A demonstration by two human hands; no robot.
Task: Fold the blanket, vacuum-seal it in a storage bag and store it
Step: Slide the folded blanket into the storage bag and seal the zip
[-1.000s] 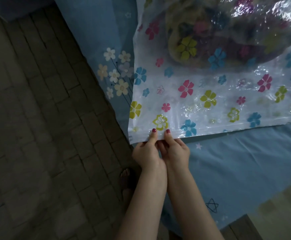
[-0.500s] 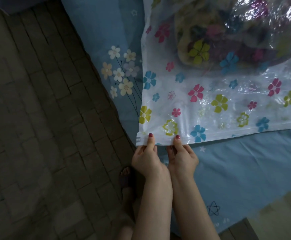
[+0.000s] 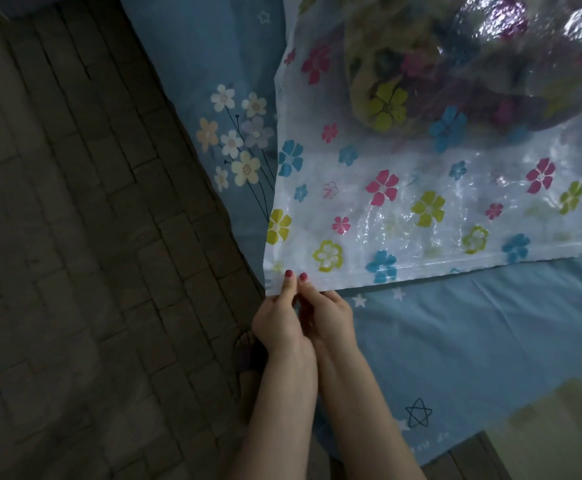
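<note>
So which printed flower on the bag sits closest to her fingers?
The outlined yellow-green flower on the storage bag, just up and right of the right hand and left hand pinching the edge. The solid yellow one lies farther up.

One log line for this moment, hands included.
stage: sealing | left hand: pinching storage bag edge | right hand: same | blanket: inside

Your left hand [image 3: 277,320] and right hand [image 3: 327,315] sit side by side at lower centre, both pinching the near left corner of the bag [image 3: 404,209], thumbs on top of its sealing strip. The flowered clear bag lies across the upper right on the blue bed [image 3: 473,341], with the blanket [image 3: 421,74] bundled inside it. Brick floor [image 3: 75,237] fills the left, a sandalled foot [image 3: 248,355] beside your wrists.
</note>
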